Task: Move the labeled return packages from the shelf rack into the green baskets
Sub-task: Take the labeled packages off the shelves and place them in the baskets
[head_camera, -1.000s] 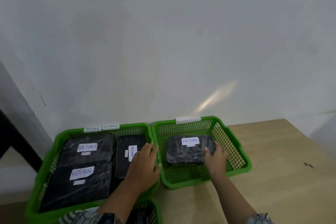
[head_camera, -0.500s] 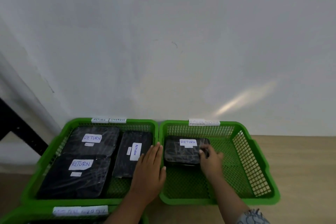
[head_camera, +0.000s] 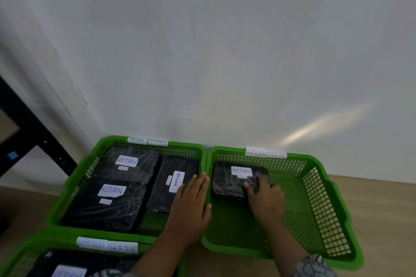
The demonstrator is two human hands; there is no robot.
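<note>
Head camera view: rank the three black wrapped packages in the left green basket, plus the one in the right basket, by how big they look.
1. Near-left black wrapped package
2. Far-left package
3. Upright-labelled package and right-basket package: similar, both partly covered by hands, so unranked.

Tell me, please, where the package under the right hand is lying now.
It lies in the right-hand green basket's back-left corner, by the wall shared with the left basket, the right hand on it.

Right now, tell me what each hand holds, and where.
Right hand grips the black package at its near right corner. Left hand lies flat, holding nothing.
</note>
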